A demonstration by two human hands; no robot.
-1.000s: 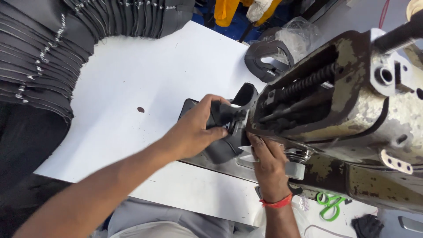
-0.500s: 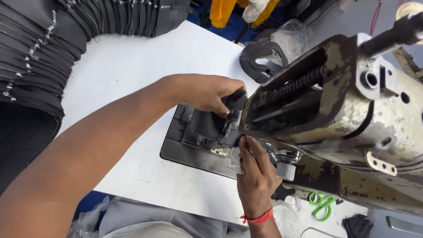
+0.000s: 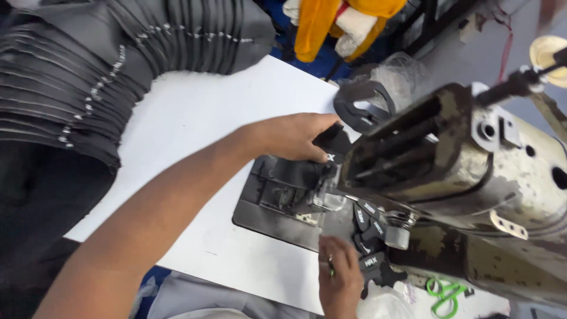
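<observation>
Black fabric piece (image 3: 295,177) under sewing machine (image 3: 460,177): our left hand (image 3: 295,136) clenches it; right hand (image 3: 339,277) pinches small black label (image 3: 372,261).

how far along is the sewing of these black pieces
Done: a fanned row of black pieces lies stacked along the table's far-left edge. In hand: the left hand holds one black piece at the sewing machine; the right hand touches small black labels. Left: those labels, apparently; no count is possible.

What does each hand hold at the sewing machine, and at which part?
The left hand presses a black fabric piece from its top edge by the needle. The right hand pinches a small black label at its left end.
</observation>
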